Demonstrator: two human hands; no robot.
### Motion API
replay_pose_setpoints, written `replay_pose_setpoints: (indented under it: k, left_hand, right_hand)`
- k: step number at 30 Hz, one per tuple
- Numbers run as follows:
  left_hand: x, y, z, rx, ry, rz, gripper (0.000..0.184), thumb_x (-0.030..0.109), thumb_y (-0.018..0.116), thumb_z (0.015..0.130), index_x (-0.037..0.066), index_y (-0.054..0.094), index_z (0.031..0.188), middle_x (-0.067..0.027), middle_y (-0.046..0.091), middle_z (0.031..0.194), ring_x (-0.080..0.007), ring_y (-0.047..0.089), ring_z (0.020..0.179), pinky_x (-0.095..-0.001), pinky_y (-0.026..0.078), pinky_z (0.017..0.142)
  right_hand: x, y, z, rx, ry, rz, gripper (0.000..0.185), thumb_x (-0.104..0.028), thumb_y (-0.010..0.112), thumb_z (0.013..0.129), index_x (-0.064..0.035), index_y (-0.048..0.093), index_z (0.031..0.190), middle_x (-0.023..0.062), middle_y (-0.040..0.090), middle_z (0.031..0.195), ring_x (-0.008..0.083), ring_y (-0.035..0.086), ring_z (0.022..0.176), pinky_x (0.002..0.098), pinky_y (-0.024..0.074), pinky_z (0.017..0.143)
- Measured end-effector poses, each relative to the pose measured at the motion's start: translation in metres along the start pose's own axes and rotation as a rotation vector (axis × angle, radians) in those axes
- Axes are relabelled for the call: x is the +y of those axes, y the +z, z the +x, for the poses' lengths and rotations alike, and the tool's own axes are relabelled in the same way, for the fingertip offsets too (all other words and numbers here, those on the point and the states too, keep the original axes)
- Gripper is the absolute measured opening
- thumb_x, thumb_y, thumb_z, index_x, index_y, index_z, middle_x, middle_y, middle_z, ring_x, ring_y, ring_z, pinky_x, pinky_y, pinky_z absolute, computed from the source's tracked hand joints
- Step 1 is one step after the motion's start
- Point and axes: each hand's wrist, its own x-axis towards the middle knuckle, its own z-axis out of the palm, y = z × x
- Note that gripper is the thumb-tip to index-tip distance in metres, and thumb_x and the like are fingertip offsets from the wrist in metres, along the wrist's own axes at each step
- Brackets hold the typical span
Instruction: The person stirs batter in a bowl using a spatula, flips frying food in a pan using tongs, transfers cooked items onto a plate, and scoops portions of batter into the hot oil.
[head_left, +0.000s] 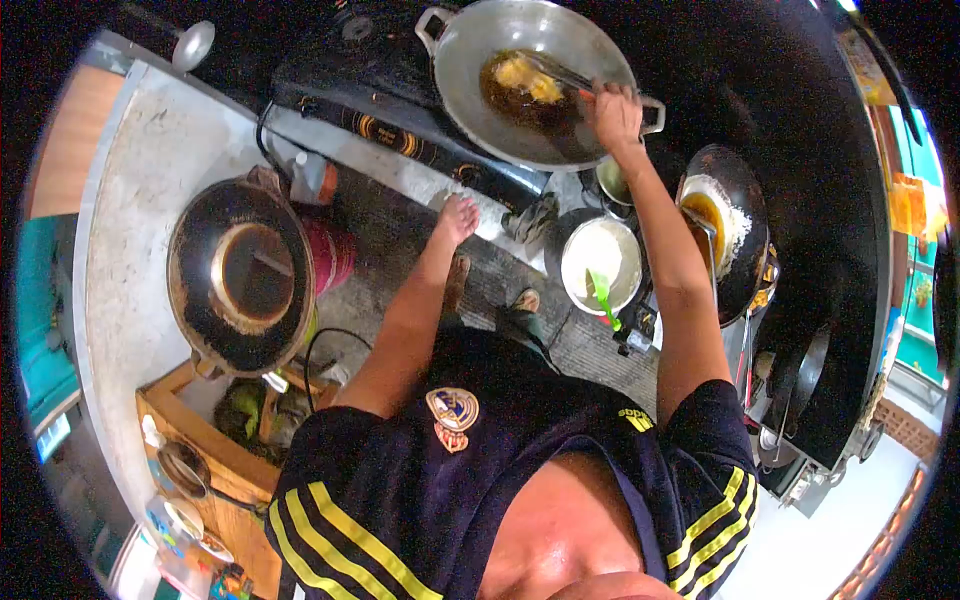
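Observation:
A large metal wok [590,60] sits on the stove at the top, with dark oil and a yellow frying piece [528,80] in it. My right hand [612,115] is closed round the handle of a metal utensil [555,70], over the wok's right side. The utensil's far end touches the frying piece. My left hand [460,218] hangs near the stove's front edge, below the wok, holding nothing, its fingers partly spread. Right of centre, a white bowl of pale batter [590,250] has a green-handled tool [602,295] in it.
A black wok with dark liquid [190,265] stands on the left counter [125,270]. Another dark pan [740,180] with oil and white residue is at the right, a ladle in it. A wooden cabinet [165,400] stands lower left. A ladle [193,45] lies upper left.

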Motion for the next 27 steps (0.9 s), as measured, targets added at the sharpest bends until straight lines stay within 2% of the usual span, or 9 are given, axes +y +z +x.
replay_pose_setpoints:
  k: [2,11,14,15,18,21,22,25,27]
  left_hand:
    - [0.008,0.009,-0.013,-0.02,-0.022,-0.028,0.052,0.055,0.039,0.091,0.011,0.054,0.113,-0.0046,0.056,0.108,-0.0188,0.055,0.09,-0.0343,0.048,0.073]
    - [0.003,0.004,0.001,0.013,-0.012,0.011,0.05,0.051,0.039,0.093,0.009,0.054,0.115,-0.0049,0.055,0.116,-0.0192,0.054,0.091,-0.0353,0.047,0.076]
    - [-0.006,-0.005,-0.008,0.016,-0.042,0.01,0.049,0.051,0.04,0.093,0.01,0.055,0.115,-0.005,0.055,0.115,-0.0194,0.054,0.092,-0.0351,0.047,0.077]
    - [-0.008,-0.009,-0.008,0.02,-0.051,0.034,0.049,0.051,0.04,0.093,0.01,0.055,0.116,-0.0052,0.055,0.116,-0.0196,0.054,0.093,-0.0352,0.047,0.077]
    - [-0.026,-0.037,0.009,-0.027,-0.062,0.146,0.047,0.051,0.043,0.092,0.012,0.055,0.116,-0.0041,0.056,0.114,-0.0206,0.055,0.097,-0.0365,0.047,0.081]
    - [-0.031,-0.052,-0.014,-0.141,-0.153,0.317,0.045,0.048,0.048,0.09,0.013,0.054,0.118,-0.004,0.055,0.117,-0.0207,0.055,0.105,-0.0364,0.047,0.083]
    - [-0.038,-0.069,-0.002,-0.158,-0.193,0.306,0.044,0.046,0.05,0.09,0.013,0.053,0.118,-0.004,0.055,0.117,-0.0206,0.055,0.101,-0.0362,0.048,0.081]
    - [-0.05,-0.104,0.016,-0.175,-0.241,0.352,0.041,0.04,0.055,0.088,0.012,0.053,0.118,-0.0045,0.057,0.113,-0.0201,0.058,0.089,-0.0351,0.05,0.075]
    - [-0.051,-0.104,0.017,-0.148,-0.319,0.399,0.04,0.037,0.056,0.087,0.01,0.052,0.116,-0.0052,0.06,0.102,-0.0194,0.059,0.079,-0.0341,0.051,0.069]
  right_hand:
    - [0.001,0.012,0.007,-0.14,0.015,-0.048,0.031,-0.024,0.06,0.081,-0.0103,0.062,0.108,0.0128,0.065,0.094,0.0316,0.06,0.089,0.0437,0.0479,0.075]
    - [0.005,-0.04,-0.016,0.121,0.044,0.042,0.035,-0.019,0.062,0.079,-0.0083,0.061,0.113,0.0136,0.065,0.099,0.0313,0.059,0.092,0.0419,0.0474,0.08]
    - [0.016,-0.035,-0.029,0.053,0.041,0.006,0.034,-0.019,0.062,0.079,-0.0088,0.063,0.111,0.0135,0.065,0.1,0.0308,0.059,0.092,0.0414,0.0466,0.084]
    - [0.017,-0.038,-0.036,0.186,0.044,-0.011,0.033,-0.02,0.063,0.078,-0.0096,0.064,0.109,0.0128,0.065,0.099,0.0293,0.061,0.087,0.0404,0.0487,0.078]
    - [0.016,-0.046,-0.052,-0.168,0.243,0.13,0.029,-0.019,0.064,0.077,-0.0108,0.066,0.104,0.0126,0.066,0.094,0.0286,0.063,0.081,0.0397,0.0505,0.071]
    - [0.01,-0.043,-0.076,-0.004,0.386,0.282,0.023,-0.023,0.065,0.077,-0.012,0.066,0.098,0.0123,0.065,0.083,0.0287,0.064,0.079,0.0407,0.0512,0.066]
    - [0.003,-0.072,-0.084,-0.128,0.412,0.305,0.022,-0.023,0.064,0.078,-0.0124,0.066,0.097,0.0125,0.065,0.084,0.0286,0.064,0.079,0.0411,0.051,0.065]
    - [-0.01,-0.054,-0.103,0.18,0.524,0.301,0.027,-0.033,0.06,0.083,-0.0106,0.066,0.098,0.0116,0.064,0.083,0.0305,0.061,0.075,0.0413,0.0502,0.066]
    - [-0.007,-0.059,-0.117,-0.004,0.478,0.387,0.029,-0.036,0.059,0.084,-0.0078,0.065,0.088,0.0146,0.065,0.083,0.0321,0.061,0.081,0.044,0.0506,0.064]
